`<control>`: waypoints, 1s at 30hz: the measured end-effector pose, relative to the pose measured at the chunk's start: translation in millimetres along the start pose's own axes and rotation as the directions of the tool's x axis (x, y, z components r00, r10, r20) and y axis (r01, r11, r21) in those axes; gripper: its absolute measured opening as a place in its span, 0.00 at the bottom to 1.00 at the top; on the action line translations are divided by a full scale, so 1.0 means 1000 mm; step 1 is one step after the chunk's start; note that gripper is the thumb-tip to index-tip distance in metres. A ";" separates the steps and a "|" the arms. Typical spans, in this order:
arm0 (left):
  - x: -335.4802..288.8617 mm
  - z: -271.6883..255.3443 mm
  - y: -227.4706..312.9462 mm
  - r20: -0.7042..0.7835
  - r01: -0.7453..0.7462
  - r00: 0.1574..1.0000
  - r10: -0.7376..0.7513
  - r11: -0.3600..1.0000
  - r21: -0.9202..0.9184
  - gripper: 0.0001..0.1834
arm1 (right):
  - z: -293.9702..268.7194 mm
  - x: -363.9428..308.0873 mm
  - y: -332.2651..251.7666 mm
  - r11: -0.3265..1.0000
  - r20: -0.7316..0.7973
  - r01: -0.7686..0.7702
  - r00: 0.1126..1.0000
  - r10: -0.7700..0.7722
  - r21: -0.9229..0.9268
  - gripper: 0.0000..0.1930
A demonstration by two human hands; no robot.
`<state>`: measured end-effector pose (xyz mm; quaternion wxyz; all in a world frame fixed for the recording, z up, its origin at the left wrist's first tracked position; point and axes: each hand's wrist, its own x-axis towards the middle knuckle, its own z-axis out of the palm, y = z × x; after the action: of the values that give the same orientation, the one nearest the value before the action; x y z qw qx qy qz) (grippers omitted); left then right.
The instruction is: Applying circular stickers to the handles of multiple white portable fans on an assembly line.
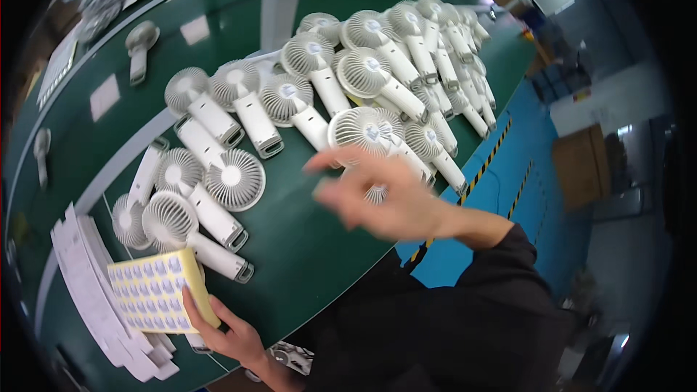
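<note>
In my left hand (229, 334) is a thick pad of sticker sheets (152, 294), pale yellow with rows of small bluish labels. The fingers grip its right edge near the front of the table. My right hand (396, 199) is raised over the near side of the big group of white handheld fans (367, 72). Its index finger and thumb stand apart, somewhat blurred, and nothing shows between them. Behind it a handheld fan (359, 131) is partly hidden. Many fans in this group carry a bluish label at the hub. Closer to the pad lie several fans with plain hubs, such as one white fan (236, 180).
The green table (312, 247) bears a stack of white cardboard pieces (91, 294) beside the pad. A grey post (282, 3) rises beyond the fans. Two loose fans lie farther left. Right of the table, the blue floor (534, 174) has striped tape and a brown carton (581, 167).
</note>
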<state>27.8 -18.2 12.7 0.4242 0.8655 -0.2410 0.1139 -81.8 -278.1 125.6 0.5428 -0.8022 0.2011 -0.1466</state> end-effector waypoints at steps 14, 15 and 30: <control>0.004 -0.001 0.000 -0.039 -0.014 0.999 0.021 0.987 0.160 0.22 | 0.054 -0.037 0.077 0.673 0.200 0.701 0.713 -0.672 -0.237 0.08; 0.003 -0.002 -0.004 -0.029 -0.028 0.999 0.034 0.981 0.191 0.23 | 0.070 -0.035 0.090 0.664 0.184 0.717 0.697 -0.693 -0.214 0.08; 0.009 0.005 0.004 0.010 -0.011 1.000 0.009 0.988 0.156 0.26 | 0.088 -0.017 0.099 0.812 0.240 0.516 0.854 -0.462 -0.273 0.06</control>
<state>32.9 -27.2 15.8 0.3537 0.8952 -0.2376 0.1306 -72.4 -231.1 0.5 0.3601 -0.9146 -0.0359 -0.1806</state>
